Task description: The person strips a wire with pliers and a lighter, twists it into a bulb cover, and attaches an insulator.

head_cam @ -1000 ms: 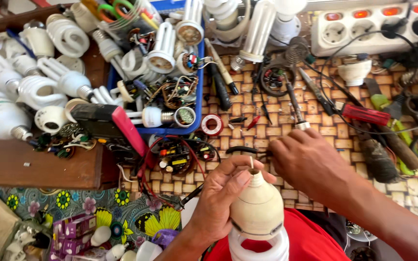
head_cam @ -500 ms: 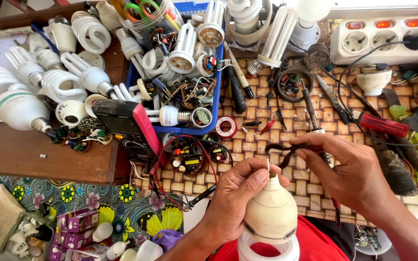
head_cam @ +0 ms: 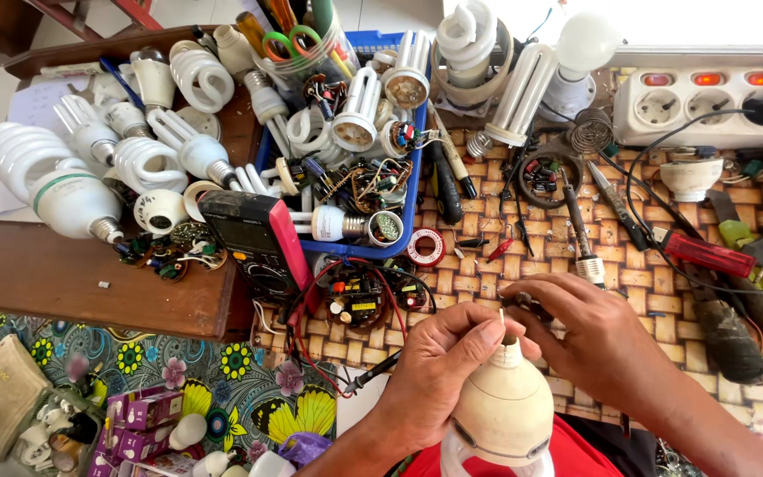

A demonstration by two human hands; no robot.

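Note:
My left hand (head_cam: 439,371) grips the neck of a cream lamp base (head_cam: 503,411), base end up, with a white spiral tube below it near my lap. Thumb and forefinger pinch a thin wire (head_cam: 502,314) that sticks out of its top. My right hand (head_cam: 589,340) is closed beside the top of the base, fingertips touching the same spot, with a small dark tool or wire end under its fingers. A round circuit board (head_cam: 357,299) with red leads lies just beyond my hands on the woven mat (head_cam: 487,265).
A blue tray (head_cam: 408,190) of lamp parts and a black-and-red multimeter (head_cam: 253,238) lie at centre left. Several spiral lamps (head_cam: 64,190) cover the wooden board. A soldering iron (head_cam: 576,230), red-handled cutters (head_cam: 704,252), a power strip (head_cam: 708,106) and a red tape roll (head_cam: 425,246) are nearby.
The view shifted slightly, so the table items sit a little further right and lower. My right hand has closed in on the top of the lamp base; my left still holds it.

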